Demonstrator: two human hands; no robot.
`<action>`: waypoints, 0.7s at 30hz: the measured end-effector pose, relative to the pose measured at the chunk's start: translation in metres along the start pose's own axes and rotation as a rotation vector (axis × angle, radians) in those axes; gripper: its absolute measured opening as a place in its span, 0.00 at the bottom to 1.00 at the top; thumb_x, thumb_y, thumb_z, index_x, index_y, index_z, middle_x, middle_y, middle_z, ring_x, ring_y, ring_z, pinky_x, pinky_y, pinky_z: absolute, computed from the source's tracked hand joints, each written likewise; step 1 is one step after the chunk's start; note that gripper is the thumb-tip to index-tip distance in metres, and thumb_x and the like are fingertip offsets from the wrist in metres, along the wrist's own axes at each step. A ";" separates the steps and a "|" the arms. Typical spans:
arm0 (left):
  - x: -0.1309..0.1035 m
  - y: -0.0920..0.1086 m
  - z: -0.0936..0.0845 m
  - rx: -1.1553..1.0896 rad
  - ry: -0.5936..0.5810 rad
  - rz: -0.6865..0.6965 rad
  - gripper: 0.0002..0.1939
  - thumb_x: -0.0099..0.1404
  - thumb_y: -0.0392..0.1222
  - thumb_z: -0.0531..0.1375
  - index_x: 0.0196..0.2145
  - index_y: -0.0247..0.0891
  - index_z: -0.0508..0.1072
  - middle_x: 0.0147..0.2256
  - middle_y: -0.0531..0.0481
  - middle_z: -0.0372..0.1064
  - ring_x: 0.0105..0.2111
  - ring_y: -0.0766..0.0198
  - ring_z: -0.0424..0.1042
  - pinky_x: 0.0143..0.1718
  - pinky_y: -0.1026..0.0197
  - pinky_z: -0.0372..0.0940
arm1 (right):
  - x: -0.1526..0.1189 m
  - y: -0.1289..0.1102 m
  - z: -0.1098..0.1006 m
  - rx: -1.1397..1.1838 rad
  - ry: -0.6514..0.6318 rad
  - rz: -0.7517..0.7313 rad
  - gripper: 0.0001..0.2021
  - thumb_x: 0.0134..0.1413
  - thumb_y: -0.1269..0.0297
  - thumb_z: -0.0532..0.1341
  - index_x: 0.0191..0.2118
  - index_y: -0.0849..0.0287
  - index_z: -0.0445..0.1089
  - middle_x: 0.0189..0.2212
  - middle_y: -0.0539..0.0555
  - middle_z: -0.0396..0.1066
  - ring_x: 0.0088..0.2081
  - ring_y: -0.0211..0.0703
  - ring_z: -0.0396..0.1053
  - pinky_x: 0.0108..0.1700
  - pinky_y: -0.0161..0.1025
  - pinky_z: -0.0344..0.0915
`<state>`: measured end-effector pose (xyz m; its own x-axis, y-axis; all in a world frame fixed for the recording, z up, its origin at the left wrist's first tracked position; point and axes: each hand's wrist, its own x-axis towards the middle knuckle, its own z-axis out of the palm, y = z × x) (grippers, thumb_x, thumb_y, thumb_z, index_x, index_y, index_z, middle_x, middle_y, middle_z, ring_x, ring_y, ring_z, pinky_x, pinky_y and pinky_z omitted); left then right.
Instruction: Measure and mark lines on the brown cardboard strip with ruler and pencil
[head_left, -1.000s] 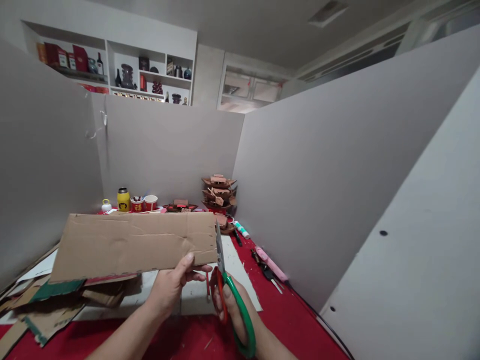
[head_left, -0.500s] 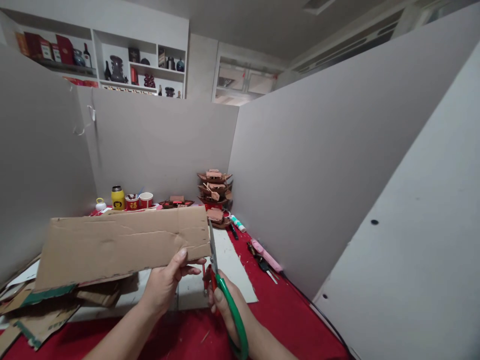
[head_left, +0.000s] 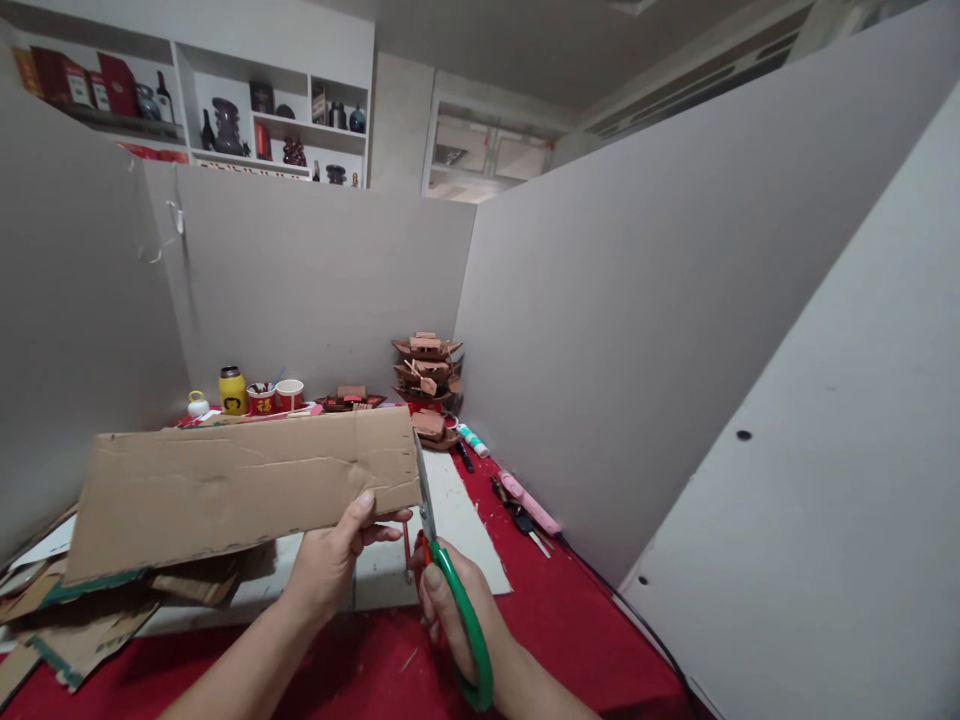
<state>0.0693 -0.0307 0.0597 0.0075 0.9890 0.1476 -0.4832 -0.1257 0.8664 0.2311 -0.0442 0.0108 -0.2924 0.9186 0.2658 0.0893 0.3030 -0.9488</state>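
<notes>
My left hand point(head_left: 337, 555) grips the lower edge of a long brown cardboard piece point(head_left: 247, 490), thumb on its face and fingers behind. The cardboard is held up over the table, its right end near the middle of the view. My right hand point(head_left: 454, 595) is closed round the green-handled scissors point(head_left: 469, 620). Their blades point up along the cardboard's right edge; whether they are parted is hard to make out. A thin red stick-like thing point(head_left: 407, 545) shows between the hands.
Cardboard scraps point(head_left: 90, 625) lie at the left on a red cloth point(head_left: 360, 670). Behind are stacked model boats point(head_left: 427, 370), a yellow bottle point(head_left: 232, 392) and paper cups point(head_left: 289, 394). At the right are keys point(head_left: 529, 525) and a pink tool point(head_left: 529, 502). Grey partitions point(head_left: 322, 280) surround the table.
The view has shifted slightly, so the background sits a little higher and further left. Both hands keep nearly the same hold on the cardboard and scissors.
</notes>
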 end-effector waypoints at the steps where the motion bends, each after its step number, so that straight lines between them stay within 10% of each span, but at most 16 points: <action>1: 0.000 0.000 0.000 0.000 0.004 -0.003 0.19 0.60 0.50 0.64 0.42 0.31 0.79 0.43 0.39 0.77 0.40 0.50 0.77 0.35 0.57 0.71 | 0.000 -0.001 0.001 0.012 -0.001 -0.003 0.28 0.56 0.34 0.50 0.37 0.59 0.63 0.17 0.45 0.58 0.16 0.34 0.54 0.17 0.31 0.53; 21: -0.003 0.000 0.001 0.023 -0.014 0.002 0.21 0.60 0.51 0.65 0.43 0.32 0.78 0.44 0.39 0.77 0.41 0.49 0.77 0.37 0.56 0.72 | 0.006 0.007 -0.004 -0.022 0.018 -0.015 0.25 0.59 0.37 0.49 0.37 0.58 0.63 0.19 0.45 0.58 0.19 0.35 0.57 0.21 0.33 0.58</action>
<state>0.0703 -0.0338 0.0601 0.0187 0.9876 0.1559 -0.4628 -0.1296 0.8769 0.2342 -0.0356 0.0066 -0.2766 0.9184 0.2828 0.1060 0.3216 -0.9409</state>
